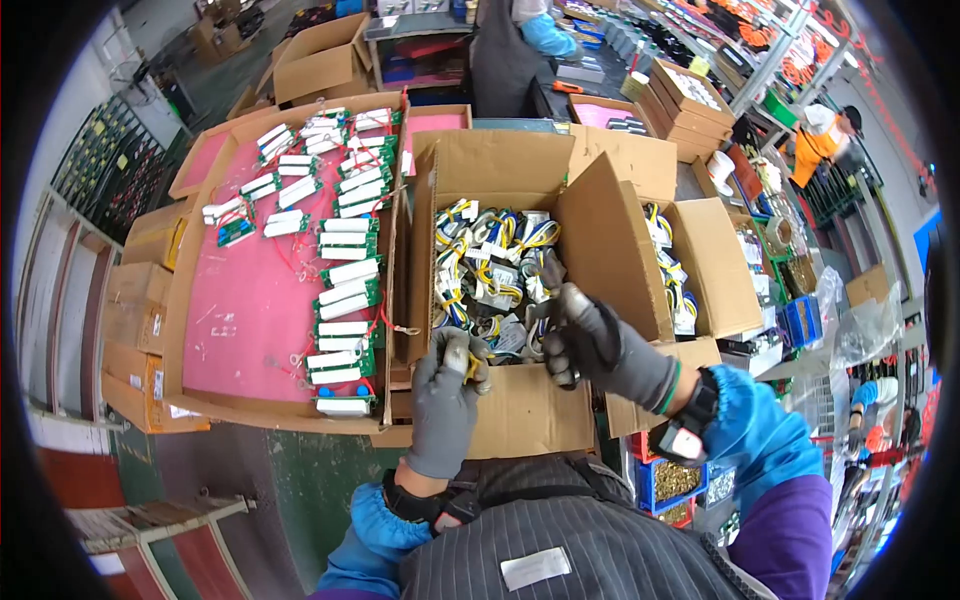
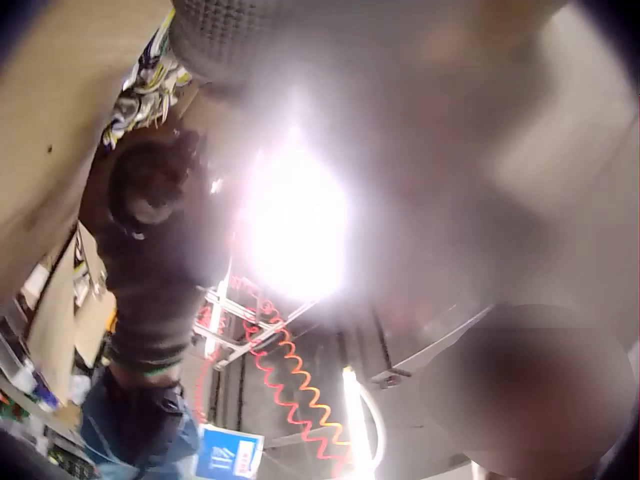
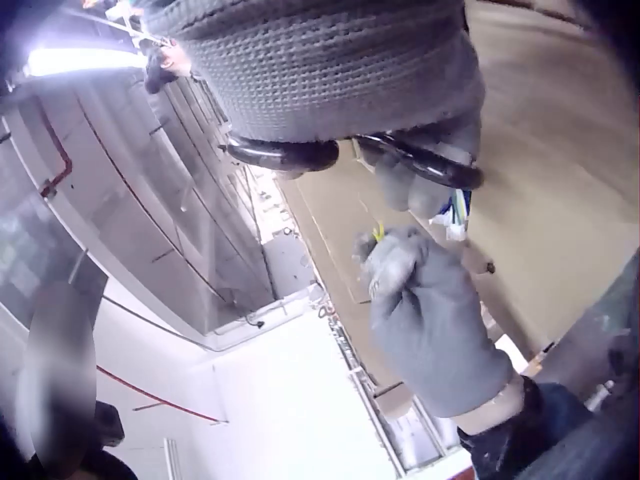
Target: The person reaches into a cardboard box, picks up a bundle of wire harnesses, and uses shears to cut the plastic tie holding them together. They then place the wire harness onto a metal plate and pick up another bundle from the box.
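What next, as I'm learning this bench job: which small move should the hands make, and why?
I would probably bring the right hand, curled round black handles, slightly closer to the left hand. The left fingers pinch a yellow wire by the near side of the open carton, and a gap separates the hands.

1 open cardboard carton (image 1: 500, 162) contains wire bundles (image 1: 497, 288); 1 adjacent pink-lined cardboard tray (image 1: 235, 335) carries green circuit boards (image 1: 347, 297).
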Motion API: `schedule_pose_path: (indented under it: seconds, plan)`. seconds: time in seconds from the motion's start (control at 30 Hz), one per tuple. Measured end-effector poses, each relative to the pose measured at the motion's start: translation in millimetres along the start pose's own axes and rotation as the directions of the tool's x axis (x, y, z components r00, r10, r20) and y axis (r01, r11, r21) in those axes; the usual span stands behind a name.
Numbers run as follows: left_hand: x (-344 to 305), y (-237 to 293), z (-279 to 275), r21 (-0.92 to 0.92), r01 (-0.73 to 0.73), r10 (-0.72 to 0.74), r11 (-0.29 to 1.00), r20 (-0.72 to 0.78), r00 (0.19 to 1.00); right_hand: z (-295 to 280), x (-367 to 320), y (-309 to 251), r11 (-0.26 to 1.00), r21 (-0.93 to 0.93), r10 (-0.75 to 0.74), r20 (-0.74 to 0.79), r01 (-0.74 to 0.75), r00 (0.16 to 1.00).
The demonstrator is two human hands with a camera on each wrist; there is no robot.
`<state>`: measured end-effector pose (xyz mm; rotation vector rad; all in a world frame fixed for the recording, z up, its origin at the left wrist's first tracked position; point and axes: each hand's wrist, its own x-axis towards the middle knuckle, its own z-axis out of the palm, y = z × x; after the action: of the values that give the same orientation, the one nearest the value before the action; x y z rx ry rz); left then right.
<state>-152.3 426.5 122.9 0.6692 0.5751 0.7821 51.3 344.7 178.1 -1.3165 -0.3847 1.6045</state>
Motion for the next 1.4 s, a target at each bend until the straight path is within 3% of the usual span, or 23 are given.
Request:
schedule_pose_path:
  seconds: [0.13, 0.17, 0.2, 0.23, 0.27, 0.3, 0.33, 0.37, 0.5, 0.57, 0.7, 0.77, 0.8, 0.9, 1.0, 1.03, 1.13, 1.17, 1.3, 1.4]
  plan:
    - [9, -4, 9, -0.186, 0.021, -0.028, 0.982, -0.039, 0.999, 20, 19, 25, 0.998, 0.050, -0.033, 0.050, 0.031, 0.998]
    - [16, -15, -4, -0.052, -0.057, 0.055, 0.997, -0.037, 0.998, 26, 24, 26, 0.997, 0.072, -0.026, 0.058, 0.022, 0.998]
    - [19, -17, -7, 0.227, -0.146, 0.162, 0.963, -0.053, 0.985, 31, 30, 25, 0.996, 0.093, -0.019, 0.069, 0.013, 0.997]
    - [21, -19, -8, 0.493, -0.200, 0.268, 0.847, -0.069, 0.961, 38, 30, 19, 0.999, 0.045, 0.004, 0.100, -0.008, 0.995]
    - [21, -19, -9, 0.489, -0.210, 0.274, 0.846, -0.064, 0.960, 35, 38, 25, 0.993, 0.095, 0.061, 0.157, -0.077, 0.986]
    - [19, -13, -5, 0.232, -0.119, 0.161, 0.965, -0.169, 0.973, 33, 40, 23, 0.990, 0.080, 0.093, 0.208, -0.112, 0.974]
    - [17, -10, -4, -0.051, -0.029, 0.016, 0.998, -0.237, 0.971, 31, 42, 23, 0.987, 0.066, 0.128, 0.257, -0.150, 0.958]
    - [18, -10, -7, 0.047, -0.037, 0.046, 0.998, -0.221, 0.974, 29, 47, 25, 0.987, 0.065, 0.126, 0.256, -0.147, 0.958]
    - [20, -11, -9, 0.065, -0.037, 0.050, 0.997, -0.210, 0.976, 28, 58, 25, 0.989, 0.007, 0.144, 0.250, -0.151, 0.958]
    - [18, -5, -4, -0.108, 0.022, -0.049, 0.994, -0.258, 0.965, 30, 58, 22, 0.989, -0.028, 0.150, 0.243, -0.148, 0.958]
    - [19, -4, -4, -0.074, 0.046, -0.065, 0.996, -0.287, 0.956, 34, 58, 16, 0.987, -0.105, 0.147, 0.241, -0.125, 0.959]
    - [24, -6, -8, -0.049, 0.158, -0.166, 0.986, -0.302, 0.939, 38, 63, 12, 0.983, -0.139, 0.152, 0.248, -0.121, 0.957]
    - [24, -8, -9, -0.048, 0.158, -0.165, 0.986, -0.304, 0.938, 42, 68, 10, 0.980, -0.161, 0.155, 0.218, -0.121, 0.964]
    - [24, -9, -8, 0.124, 0.005, 0.023, 0.992, -0.224, 0.974, 46, 78, 8, 0.961, -0.259, 0.142, 0.174, -0.093, 0.975]
    - [29, -2, -5, 0.047, 0.139, -0.121, 0.989, -0.276, 0.954, 42, 69, 7, 0.912, -0.409, 0.054, 0.202, 0.034, 0.978]
    - [30, -3, -7, 0.205, 0.151, -0.095, 0.967, -0.260, 0.961, 40, 62, 8, 0.888, -0.453, 0.011, 0.203, 0.084, 0.979]
    - [35, -7, -7, 0.386, 0.146, -0.043, 0.911, -0.265, 0.963, 37, 46, 14, 0.848, -0.507, -0.061, 0.195, 0.154, 0.979]
    - [42, -20, -20, 0.513, 0.011, 0.101, 0.858, -0.189, 0.977, 37, 42, 14, 0.861, -0.483, -0.083, 0.178, 0.161, 0.980]
    - [47, -23, -22, 0.734, -0.238, 0.374, 0.637, -0.024, 0.927, 26, 43, 28, 0.869, -0.444, -0.162, 0.157, 0.216, 0.974]
    - [47, -12, -20, 0.806, -0.160, 0.256, 0.570, 0.011, 0.967, 21, 42, 29, 0.826, -0.493, -0.213, 0.174, 0.272, 0.962]
